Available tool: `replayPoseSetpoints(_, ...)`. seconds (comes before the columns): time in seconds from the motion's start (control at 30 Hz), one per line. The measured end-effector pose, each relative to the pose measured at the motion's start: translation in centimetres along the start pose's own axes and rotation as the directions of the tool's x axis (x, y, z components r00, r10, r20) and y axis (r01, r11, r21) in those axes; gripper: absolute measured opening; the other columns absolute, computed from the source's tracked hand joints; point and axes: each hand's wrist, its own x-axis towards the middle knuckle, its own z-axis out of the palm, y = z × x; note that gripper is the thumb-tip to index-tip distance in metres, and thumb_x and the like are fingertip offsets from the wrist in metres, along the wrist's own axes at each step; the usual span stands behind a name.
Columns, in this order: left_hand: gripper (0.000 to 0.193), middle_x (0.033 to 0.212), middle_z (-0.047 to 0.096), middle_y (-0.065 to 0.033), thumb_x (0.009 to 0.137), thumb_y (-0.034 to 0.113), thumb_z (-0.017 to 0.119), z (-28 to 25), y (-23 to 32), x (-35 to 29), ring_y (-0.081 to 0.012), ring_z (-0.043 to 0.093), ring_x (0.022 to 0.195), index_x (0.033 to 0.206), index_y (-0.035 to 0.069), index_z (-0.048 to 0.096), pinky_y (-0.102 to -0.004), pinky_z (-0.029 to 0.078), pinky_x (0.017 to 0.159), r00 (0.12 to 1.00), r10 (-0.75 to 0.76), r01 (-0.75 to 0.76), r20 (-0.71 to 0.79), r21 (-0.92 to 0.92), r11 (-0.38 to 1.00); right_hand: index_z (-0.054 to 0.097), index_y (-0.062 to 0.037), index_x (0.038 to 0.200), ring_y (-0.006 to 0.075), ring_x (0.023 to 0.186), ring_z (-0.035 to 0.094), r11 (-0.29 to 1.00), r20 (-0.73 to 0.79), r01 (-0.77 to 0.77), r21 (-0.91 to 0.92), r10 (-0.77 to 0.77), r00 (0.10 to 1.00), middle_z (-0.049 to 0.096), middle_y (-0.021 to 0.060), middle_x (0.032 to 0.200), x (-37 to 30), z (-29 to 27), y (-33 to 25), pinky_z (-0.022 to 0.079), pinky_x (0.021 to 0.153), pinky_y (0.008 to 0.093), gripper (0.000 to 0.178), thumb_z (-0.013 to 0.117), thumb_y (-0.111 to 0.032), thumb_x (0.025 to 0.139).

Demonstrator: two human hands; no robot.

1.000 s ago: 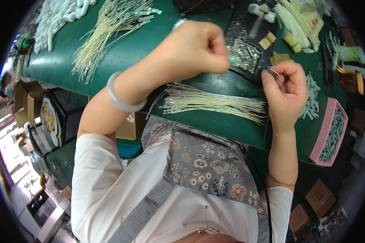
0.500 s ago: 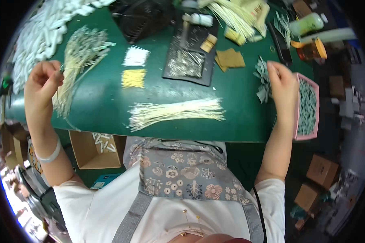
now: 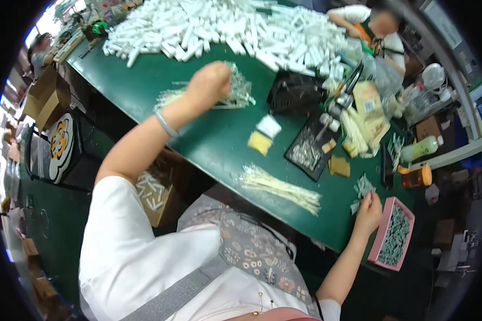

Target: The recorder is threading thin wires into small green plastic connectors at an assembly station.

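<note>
My left hand (image 3: 211,83), with a pale band at the wrist, is closed over a bundle of thin cream wires with greyish ends (image 3: 241,88) at the table's far left; what its fingers grip is hidden. On the right, my right hand (image 3: 368,215) has its fingers pinched together at a small pile of grey-green strips (image 3: 364,186); whether one is between them is too small to tell. Beside that hand stands a pink tray (image 3: 375,247) of grey-green pieces. A bundle of cream wires (image 3: 281,187) lies between my hands, near the table's front edge.
White tubes (image 3: 241,32) are heaped along the back. A black device (image 3: 294,93), a black tray of metal bits (image 3: 305,152) and white and yellow stacks (image 3: 260,143) occupy the middle. A bottle (image 3: 420,148) and orange-lidded jar (image 3: 416,175) stand right. A co-worker (image 3: 380,32) is beyond.
The view has swung left, showing more of the white heap and the room. My left hand has reached away to the wire bundle; my right hand has moved to the grey-green strips.
</note>
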Motion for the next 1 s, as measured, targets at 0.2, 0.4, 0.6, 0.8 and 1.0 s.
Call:
replayPoseSetpoints(0.2, 0.014, 0.076, 0.050, -0.0151, 0.064, 0.002, 0.059, 3.5, 0.9, -1.3, -0.0344, 0.053, 0.073, 0.072, 0.003, 0.048, -0.0427, 0.045, 0.064, 0.997, -0.067, 0.072, 0.048, -0.104, 0.992, 0.063, -0.0037, 0.095, 0.0320, 0.077, 0.062, 0.993, -0.038, -0.111, 0.033, 0.112, 0.993, 0.064, 0.0160, 0.085, -0.6, 0.6, 2.0, 0.049, 0.066, 0.0381, 0.022, 0.058, -0.021, 0.084)
replayPoseSetpoints(0.4, 0.016, 0.077, 0.050, -0.0137, 0.065, 0.005, 0.060, 3.9, 1.9, -2.5, -0.0328, 0.053, 0.075, 0.073, 0.004, 0.047, -0.0422, 0.045, 0.063, 0.996, -0.090, 0.089, -0.005, -0.094, 0.992, 0.063, -0.0024, 0.095, 0.0318, 0.079, 0.062, 0.989, 0.051, -0.145, 0.037, 0.143, 0.988, 0.064, 0.0152, 0.088, -0.6, 1.1, 2.3, 0.048, 0.068, 0.0393, 0.026, 0.060, -0.025, 0.081)
replayPoseSetpoints(0.6, 0.011, 0.073, 0.050, -0.0115, 0.067, 0.005, 0.059, 3.9, 1.9, -3.2, -0.0307, 0.052, 0.070, 0.071, 0.004, 0.048, -0.0393, 0.044, 0.059, 0.990, -0.104, 0.095, -0.095, -0.089, 0.991, 0.063, -0.0021, 0.095, 0.0315, 0.076, 0.063, 0.970, 0.117, -0.232, 0.067, 0.224, 0.968, 0.065, 0.0154, 0.084, -0.2, 0.2, 0.7, 0.049, 0.067, 0.0380, 0.028, 0.062, -0.025, 0.080)
replayPoseSetpoints(0.8, 0.013, 0.070, 0.050, -0.0105, 0.065, 0.006, 0.060, 3.9, 2.3, -2.8, -0.0297, 0.053, 0.067, 0.069, 0.005, 0.048, -0.0387, 0.044, 0.058, 0.980, -0.104, 0.087, -0.168, -0.107, 0.990, 0.063, -0.0010, 0.093, 0.0307, 0.074, 0.063, 0.973, 0.040, -0.183, 0.142, 0.179, 0.983, 0.065, 0.0156, 0.082, -0.4, 1.1, 2.2, 0.049, 0.065, 0.0370, 0.022, 0.060, -0.020, 0.081)
replayPoseSetpoints(1.0, 0.013, 0.070, 0.051, -0.0091, 0.063, 0.008, 0.061, 3.7, 2.6, -2.6, -0.0271, 0.054, 0.066, 0.068, 0.006, 0.049, -0.0375, 0.044, 0.057, 0.967, -0.153, 0.138, -0.202, -0.090, 0.986, 0.062, 0.0000, 0.089, 0.0294, 0.069, 0.062, 0.987, -0.065, -0.116, 0.110, 0.124, 0.990, 0.063, 0.0159, 0.079, -0.4, 1.3, 2.8, 0.048, 0.062, 0.0361, 0.017, 0.058, -0.016, 0.083)
